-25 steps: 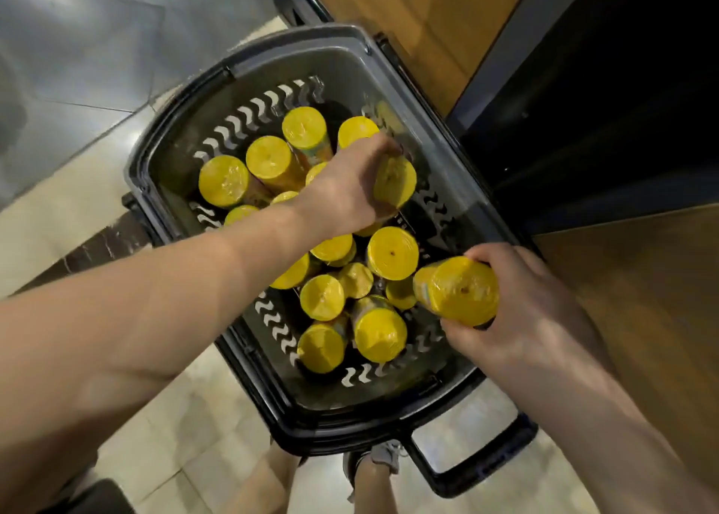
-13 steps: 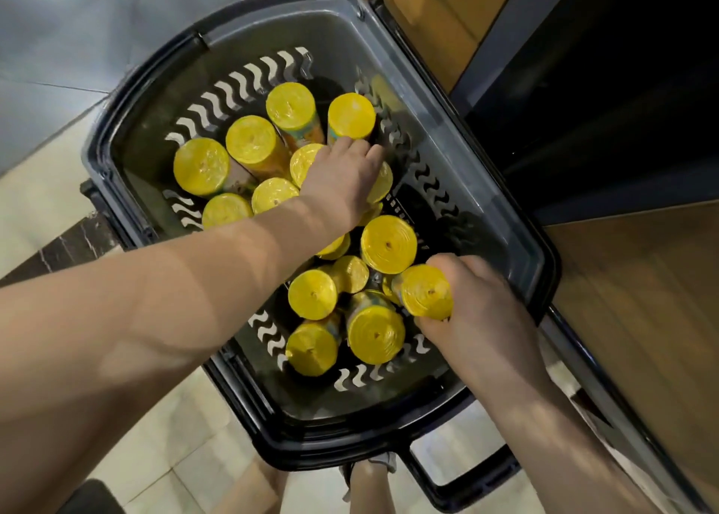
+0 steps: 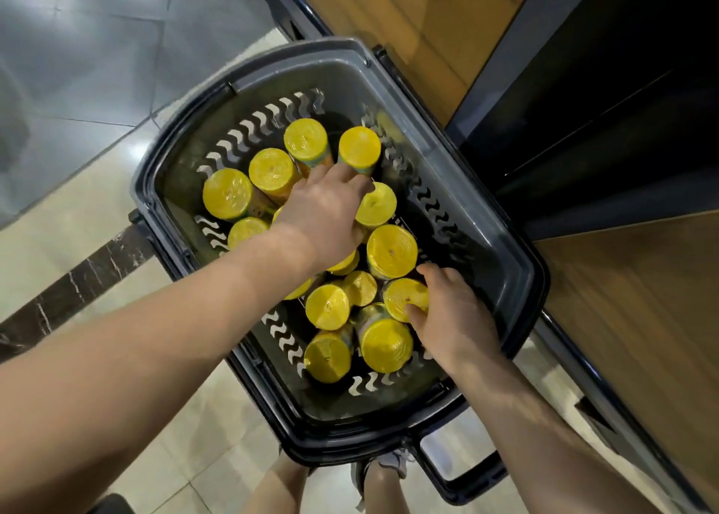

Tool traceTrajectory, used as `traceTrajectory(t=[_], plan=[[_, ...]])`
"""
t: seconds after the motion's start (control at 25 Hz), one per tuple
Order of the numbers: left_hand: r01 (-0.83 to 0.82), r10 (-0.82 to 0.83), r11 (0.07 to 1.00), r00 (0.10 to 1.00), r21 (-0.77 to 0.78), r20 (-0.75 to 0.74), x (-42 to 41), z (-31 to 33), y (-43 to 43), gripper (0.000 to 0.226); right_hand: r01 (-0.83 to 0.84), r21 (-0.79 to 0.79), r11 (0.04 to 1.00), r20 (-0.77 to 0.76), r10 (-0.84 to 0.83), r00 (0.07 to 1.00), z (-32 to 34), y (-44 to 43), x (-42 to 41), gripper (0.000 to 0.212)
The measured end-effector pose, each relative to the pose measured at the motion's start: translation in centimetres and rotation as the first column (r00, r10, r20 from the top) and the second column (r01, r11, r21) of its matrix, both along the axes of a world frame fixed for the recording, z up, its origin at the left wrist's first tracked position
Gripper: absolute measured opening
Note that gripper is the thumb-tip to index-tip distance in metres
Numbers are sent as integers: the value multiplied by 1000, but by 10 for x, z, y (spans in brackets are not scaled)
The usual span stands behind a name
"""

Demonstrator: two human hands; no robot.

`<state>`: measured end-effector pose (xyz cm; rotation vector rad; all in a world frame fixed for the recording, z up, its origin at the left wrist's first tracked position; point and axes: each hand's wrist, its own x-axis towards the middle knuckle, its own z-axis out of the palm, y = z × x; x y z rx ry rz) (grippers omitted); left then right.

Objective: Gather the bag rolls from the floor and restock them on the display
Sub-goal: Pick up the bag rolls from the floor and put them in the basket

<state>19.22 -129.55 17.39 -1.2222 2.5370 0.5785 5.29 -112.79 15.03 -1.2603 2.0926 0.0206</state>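
Yellow bag rolls (image 3: 391,251): at least 14 showing, others part-hidden; basket (image 3: 295,66): 1; left hand (image 3: 325,214), right hand (image 3: 453,319): 2

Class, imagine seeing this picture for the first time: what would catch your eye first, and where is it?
The cluster of yellow bag rolls standing on end in the dark basket at centre frame stands out first. Next, the right hand grips one roll at the basket's near right, while the left hand reaches among the farther rolls.
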Motion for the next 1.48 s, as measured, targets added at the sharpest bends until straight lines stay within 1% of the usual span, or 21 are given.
traceTrajectory(t=[0.08,0.16,0.28,0.36,0.44,0.52,0.64,0.68,0.76,0.88,1.0,1.04,1.12,1.2,1.28,1.4,1.48], plan=[[16,-16,1000,1000,18,-1,5,44,2,66,-21,-40,999,-20,20,1000,41,-10,-6,44],[36,-36,999,999,1,-13,12,100,4,67,-35,-129,991,-5,35,999,99,-24,-14,40],[74,-72,996,997,-58,33,27,197,7,69,-159,-216,964,-66,148,987,206,-51,-22,51],[94,-88,990,994,-107,63,34,279,11,73,-289,-275,917,-163,251,954,295,-60,-22,60],[93,-85,985,995,-147,56,34,350,14,79,-370,-309,876,-262,296,918,367,-60,-21,69],[114,-105,973,993,-203,52,33,433,25,81,-414,-336,846,-322,310,894,447,-47,-20,75],[176,-177,932,984,-318,26,23,530,41,82,-427,-387,817,-404,266,875,543,-25,-27,82],[212,-224,909,975,-359,10,14,558,47,81,-431,-405,806,-443,239,864,572,-16,-32,83],[263,-294,860,956,-438,-3,-6,605,58,81,-412,-407,815,-507,173,844,618,-2,-44,82],[315,-373,800,928,-510,-12,-31,648,71,82,-350,-456,818,-568,36,822,665,24,-60,80],[402,-470,768,882,-499,-14,-54,663,86,81,-248,-490,836,-573,-95,814,681,61,-63,82],[433,-510,759,860,-486,-29,-62,664,92,81,-183,-505,844,-559,-158,814,684,76,-62,82],[515,-611,714,789,-474,-63,-80,663,110,81,-41,-522,852,-557,-303,773,689,112,-58,81],[616,-720,642,688,-457,-85,-102,662,138,80,121,-515,849,-548,-434,715,692,155,-52,78],[696,-799,576,590,-429,-115,-120,658,170,78,263,-493,829,-535,-528,660,694,199,-41,75],[821,-918,396,370,-412,-145,-143,652,241,75,455,-459,763,-546,-647,533,694,287,-15,68],[881,-962,270,227,-389,-155,-151,652,300,74,581,-435,688,-564,-711,420,695,353,10,67]])
